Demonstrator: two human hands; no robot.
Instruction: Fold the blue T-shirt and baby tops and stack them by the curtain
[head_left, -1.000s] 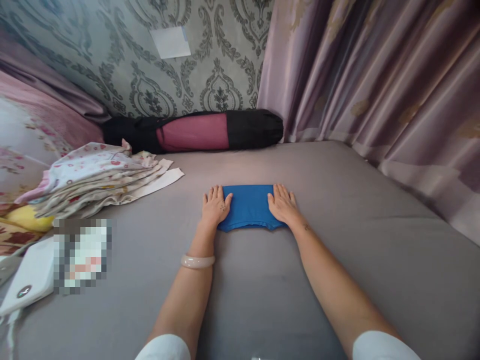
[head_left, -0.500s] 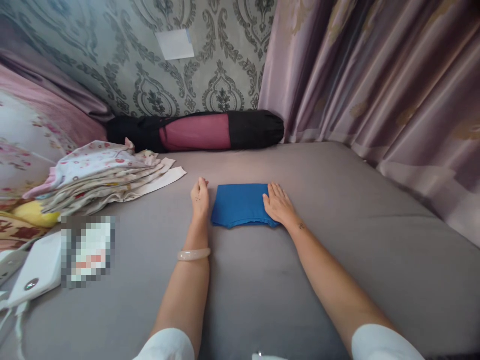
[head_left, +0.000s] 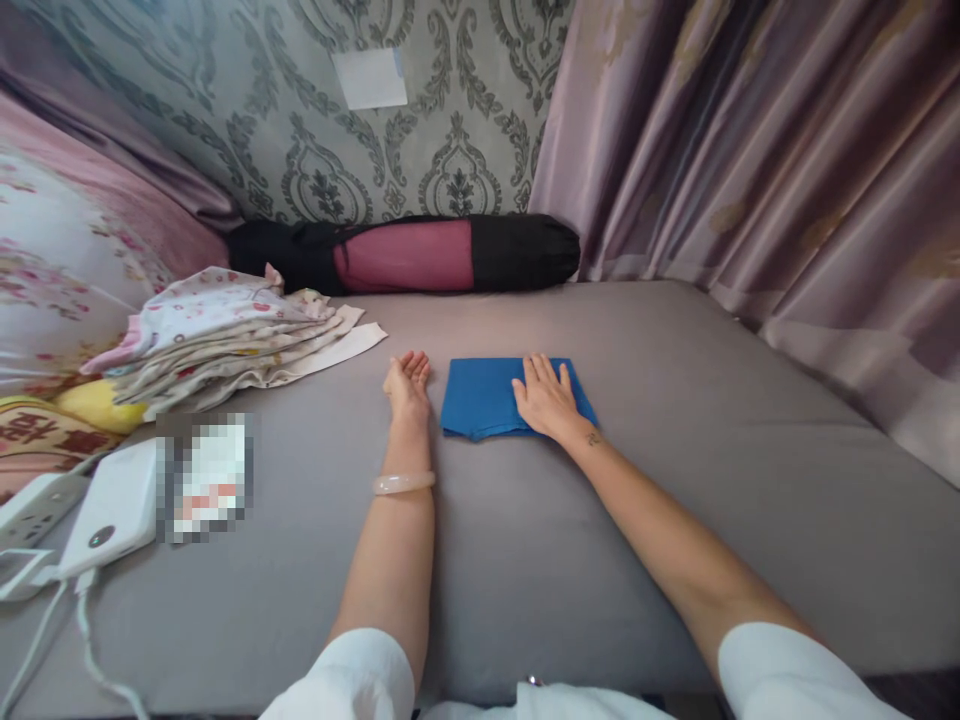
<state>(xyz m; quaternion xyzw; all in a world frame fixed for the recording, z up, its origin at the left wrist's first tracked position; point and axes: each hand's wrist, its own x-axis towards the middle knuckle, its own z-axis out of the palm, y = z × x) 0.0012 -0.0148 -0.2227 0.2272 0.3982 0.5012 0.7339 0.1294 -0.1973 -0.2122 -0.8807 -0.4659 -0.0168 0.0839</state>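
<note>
One folded blue cloth [head_left: 480, 392] lies on the grey sheet [head_left: 525, 550] — probably light and soft, best taken by both side edges — the right hand [head_left: 547, 398] flat atop it, clasping nothing, the left hand [head_left: 409, 382] empty, loosely uncurled beside it.

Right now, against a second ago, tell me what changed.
The left hand has come off the blue cloth and turned palm up beside it. The right hand, still on the cloth, has moved inward from its right edge. The clothes pile is unchanged.
</note>
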